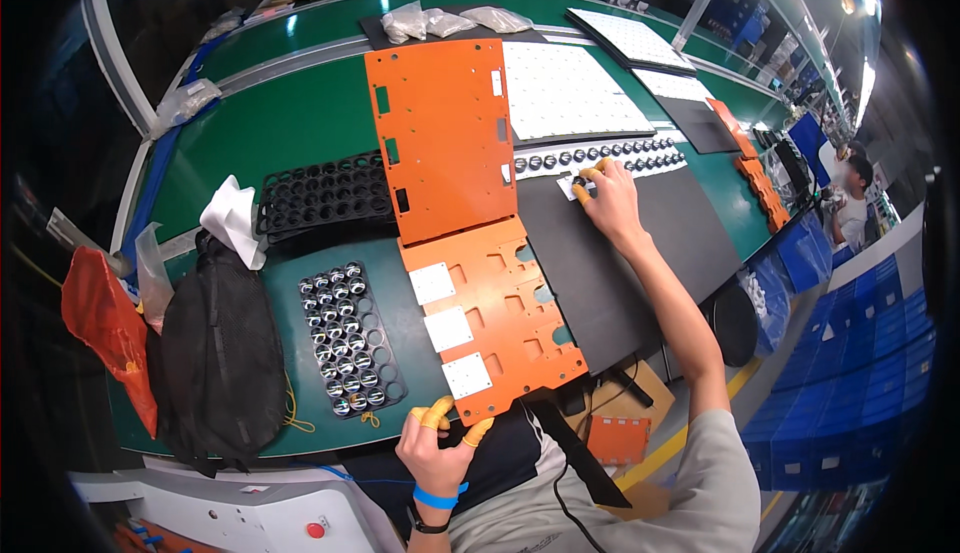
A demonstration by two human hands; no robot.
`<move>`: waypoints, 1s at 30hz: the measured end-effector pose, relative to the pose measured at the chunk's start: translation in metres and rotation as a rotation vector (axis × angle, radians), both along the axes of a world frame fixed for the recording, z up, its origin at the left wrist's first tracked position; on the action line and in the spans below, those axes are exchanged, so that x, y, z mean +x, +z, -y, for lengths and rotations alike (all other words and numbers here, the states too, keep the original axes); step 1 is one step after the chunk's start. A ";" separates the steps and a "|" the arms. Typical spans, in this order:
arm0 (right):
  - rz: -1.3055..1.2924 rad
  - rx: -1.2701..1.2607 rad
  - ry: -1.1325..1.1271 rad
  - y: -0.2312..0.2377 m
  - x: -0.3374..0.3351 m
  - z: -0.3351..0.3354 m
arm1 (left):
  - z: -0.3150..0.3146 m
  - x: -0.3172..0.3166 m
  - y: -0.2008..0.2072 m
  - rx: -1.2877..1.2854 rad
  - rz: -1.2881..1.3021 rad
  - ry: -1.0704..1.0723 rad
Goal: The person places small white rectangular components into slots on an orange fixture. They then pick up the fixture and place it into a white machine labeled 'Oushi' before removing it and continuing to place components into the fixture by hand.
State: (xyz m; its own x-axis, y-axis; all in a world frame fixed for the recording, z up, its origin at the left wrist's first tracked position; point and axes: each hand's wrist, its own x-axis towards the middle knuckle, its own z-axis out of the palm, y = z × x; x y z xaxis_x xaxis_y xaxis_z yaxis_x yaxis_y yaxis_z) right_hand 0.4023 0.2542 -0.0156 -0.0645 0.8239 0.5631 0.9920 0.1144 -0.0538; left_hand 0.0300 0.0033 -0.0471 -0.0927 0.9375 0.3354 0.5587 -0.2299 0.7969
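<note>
On the table in front of me lies an orange hinged fixture [505,338], its lid [440,143] raised at the far side. Three white square plates, one of them the middle plate [448,330], sit along its left edge. My left hand [438,451], with yellow finger covers, is at the fixture's near left corner, thumb and fingers apart. Over the black mat my right hand [612,203], also in yellow finger covers, pinches a small black round part [580,183] at a small white piece [568,189]. Its fingertips partly hide the part.
Rows of black round parts [600,158] stand on a white strip beyond the black mat [640,263]. Left of the fixture are a black tray of shiny round parts [345,338], an emptier black tray [325,198] and a black bag [220,353]. White dotted panels [575,93] lie farther back.
</note>
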 end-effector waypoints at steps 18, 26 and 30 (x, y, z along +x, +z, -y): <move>0.018 -0.017 -0.018 0.004 0.001 -0.008 | 0.001 -0.001 0.000 -0.015 -0.012 0.003; 0.039 -0.042 -0.035 0.006 0.000 -0.010 | 0.001 -0.001 -0.003 -0.001 -0.028 0.006; 0.045 -0.045 -0.044 0.007 -0.002 -0.011 | 0.000 0.000 -0.001 -0.007 -0.004 0.007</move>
State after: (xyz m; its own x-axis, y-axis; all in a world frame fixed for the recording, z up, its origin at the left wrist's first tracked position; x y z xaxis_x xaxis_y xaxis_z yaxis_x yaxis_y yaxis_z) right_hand 0.4005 0.2651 -0.0088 -0.0524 0.8507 0.5231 0.9975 0.0696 -0.0133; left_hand 0.0297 0.0032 -0.0479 -0.0977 0.9394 0.3287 0.5630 -0.2202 0.7966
